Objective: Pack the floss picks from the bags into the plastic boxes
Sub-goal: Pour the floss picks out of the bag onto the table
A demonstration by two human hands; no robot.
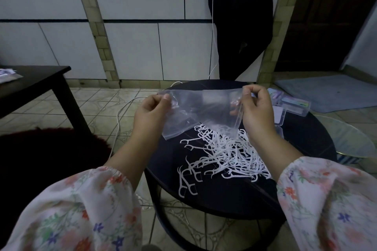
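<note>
Two flowery sleeves (pixel 85 210) sit nearest, one on each side. Past them is a round black table (pixel 306 140) w/ a big messy pile of white picks (pixel 222 153) lying on it, right in the middle, between the two arms. A few picks lie apart at the near left of the pile.

Above the pile both hands hold up a clear bag (pixel 200 108). Left hand (pixel 152 111) pinches the bag's top left corner w/ thumb & fingers curled. Right hand (pixel 258 108) pinches the top right edge, fingers curled too. The bag hangs down, its low end just over the picks.

Further right on the table are clear boxes (pixel 293 106), near the right hand.

Far left is a dark table (pixel 40 81). A white cord (pixel 122 112) runs on the tile floor. At the back is a white wall w/ tiles.
</note>
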